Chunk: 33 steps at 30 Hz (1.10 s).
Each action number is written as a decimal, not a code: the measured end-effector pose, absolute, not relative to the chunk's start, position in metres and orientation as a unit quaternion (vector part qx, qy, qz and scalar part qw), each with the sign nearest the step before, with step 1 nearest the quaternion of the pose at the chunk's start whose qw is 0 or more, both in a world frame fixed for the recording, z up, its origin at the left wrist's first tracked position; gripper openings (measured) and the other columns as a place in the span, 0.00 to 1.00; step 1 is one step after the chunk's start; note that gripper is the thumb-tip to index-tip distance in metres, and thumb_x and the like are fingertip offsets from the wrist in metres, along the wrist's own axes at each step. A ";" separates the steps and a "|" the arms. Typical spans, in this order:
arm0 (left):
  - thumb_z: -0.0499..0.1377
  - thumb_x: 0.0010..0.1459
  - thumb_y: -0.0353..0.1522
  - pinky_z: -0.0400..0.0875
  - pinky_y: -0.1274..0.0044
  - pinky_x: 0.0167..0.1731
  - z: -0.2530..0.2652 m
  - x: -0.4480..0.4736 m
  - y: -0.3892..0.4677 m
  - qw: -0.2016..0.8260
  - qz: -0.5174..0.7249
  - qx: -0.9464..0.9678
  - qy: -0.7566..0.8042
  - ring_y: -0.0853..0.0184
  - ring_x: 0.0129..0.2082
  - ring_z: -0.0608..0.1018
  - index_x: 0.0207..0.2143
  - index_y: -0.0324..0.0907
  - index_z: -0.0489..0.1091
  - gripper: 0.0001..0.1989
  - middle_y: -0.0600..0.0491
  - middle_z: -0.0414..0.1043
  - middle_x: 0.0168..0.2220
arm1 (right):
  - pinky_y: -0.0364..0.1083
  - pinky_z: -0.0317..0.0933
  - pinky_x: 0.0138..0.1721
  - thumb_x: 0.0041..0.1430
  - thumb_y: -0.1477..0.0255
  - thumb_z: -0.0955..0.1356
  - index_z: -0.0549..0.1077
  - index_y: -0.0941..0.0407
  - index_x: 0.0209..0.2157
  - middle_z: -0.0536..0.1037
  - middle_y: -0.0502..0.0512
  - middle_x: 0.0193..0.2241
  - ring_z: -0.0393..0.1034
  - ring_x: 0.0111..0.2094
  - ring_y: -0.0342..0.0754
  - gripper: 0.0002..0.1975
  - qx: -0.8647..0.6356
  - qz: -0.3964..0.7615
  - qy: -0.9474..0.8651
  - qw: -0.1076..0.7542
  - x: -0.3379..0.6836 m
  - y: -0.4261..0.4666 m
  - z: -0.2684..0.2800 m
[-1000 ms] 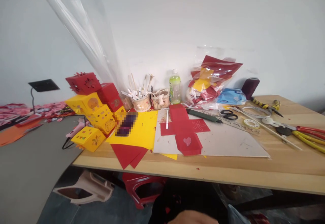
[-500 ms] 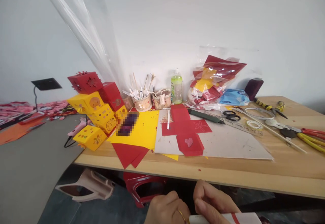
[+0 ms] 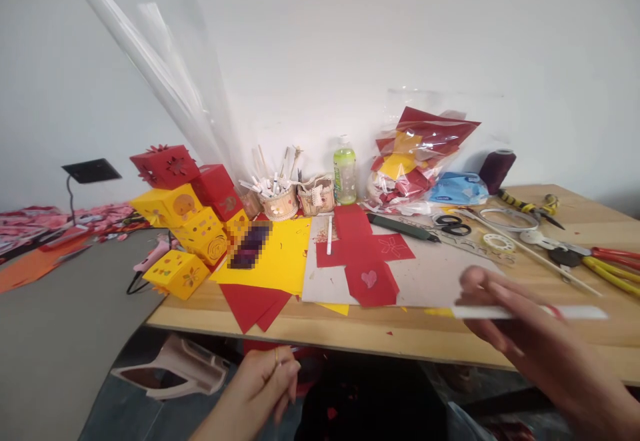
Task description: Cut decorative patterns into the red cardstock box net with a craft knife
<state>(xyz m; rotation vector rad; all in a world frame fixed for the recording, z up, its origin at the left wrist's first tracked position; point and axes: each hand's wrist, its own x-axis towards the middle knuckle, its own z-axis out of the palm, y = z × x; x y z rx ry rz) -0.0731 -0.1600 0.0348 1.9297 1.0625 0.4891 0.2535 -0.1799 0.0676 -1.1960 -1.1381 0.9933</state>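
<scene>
The right hand [image 3: 523,324] holds a white stick [image 3: 583,312] with a red band, fingers pinched around it, over the worktop's [image 3: 210,320] front edge, right of centre; the left hand [image 3: 263,384] is near that edge, left of centre, fingers curled in, no object visible in them. For control, use a firm, light pinch and carry the stick clear of the pale board [image 3: 430,278]. A red cross-shaped sheet [image 3: 363,252] lies on the board; a white pen [image 3: 329,234] overlaps its left arm, an obstruction. Allow clearance for the scissors [image 3: 455,229] and yellow-handled tool [image 3: 610,278] toward the worktop's right end
</scene>
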 end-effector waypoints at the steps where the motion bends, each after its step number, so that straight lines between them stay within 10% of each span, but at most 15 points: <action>1: 0.41 0.64 0.45 0.60 0.83 0.22 0.042 -0.074 -0.158 0.420 0.210 0.767 0.436 0.73 0.18 0.67 0.22 0.40 0.62 0.25 0.56 0.62 0.16 | 0.44 0.43 0.15 0.52 0.56 0.66 0.68 0.52 0.22 0.59 0.47 0.12 0.48 0.15 0.41 0.15 -0.485 0.451 -0.468 0.585 0.256 -0.171 0.070; 5: 0.45 0.64 0.40 0.63 0.81 0.28 0.064 -0.060 -0.142 0.348 0.241 0.801 0.423 0.70 0.27 0.70 0.29 0.40 0.67 0.18 0.54 0.68 0.27 | 0.42 0.36 0.15 0.45 0.62 0.72 0.68 0.51 0.22 0.53 0.44 0.14 0.44 0.16 0.40 0.11 -0.368 0.467 -0.394 0.700 0.262 -0.133 0.084; 10: 0.47 0.64 0.32 0.67 0.80 0.37 0.073 -0.034 -0.098 0.228 0.239 0.869 0.369 0.69 0.36 0.74 0.40 0.41 0.68 0.11 0.52 0.72 0.37 | 0.39 0.46 0.16 0.60 0.58 0.62 0.59 0.53 0.19 0.51 0.43 0.16 0.46 0.16 0.38 0.19 -0.258 0.457 -0.358 0.772 0.272 -0.075 0.115; 17: 0.47 0.57 0.21 0.66 0.70 0.48 0.052 -0.001 -0.028 0.092 0.196 0.929 0.302 0.63 0.46 0.72 0.43 0.39 0.70 0.16 0.48 0.71 0.46 | 0.46 0.67 0.31 0.61 0.67 0.64 0.69 0.59 0.43 0.73 0.54 0.38 0.70 0.32 0.43 0.12 -0.381 0.552 -0.442 0.595 0.239 -0.001 0.086; 27: 0.49 0.52 0.18 0.62 0.71 0.53 0.032 0.016 0.005 0.034 0.156 0.962 0.223 0.64 0.50 0.70 0.44 0.38 0.71 0.20 0.50 0.72 0.46 | 0.38 0.45 0.16 0.51 0.70 0.70 0.62 0.57 0.22 0.59 0.39 0.14 0.50 0.14 0.35 0.13 -0.461 0.486 -0.525 0.525 0.248 -0.006 0.025; 33: 0.51 0.54 0.20 0.59 0.68 0.55 0.026 0.012 0.009 0.026 0.153 0.965 0.212 0.63 0.52 0.68 0.44 0.39 0.72 0.18 0.51 0.72 0.48 | 0.41 0.50 0.21 0.46 0.71 0.70 0.60 0.55 0.18 0.62 0.42 0.14 0.56 0.18 0.39 0.14 -0.499 0.455 -0.540 0.503 0.241 -0.013 0.027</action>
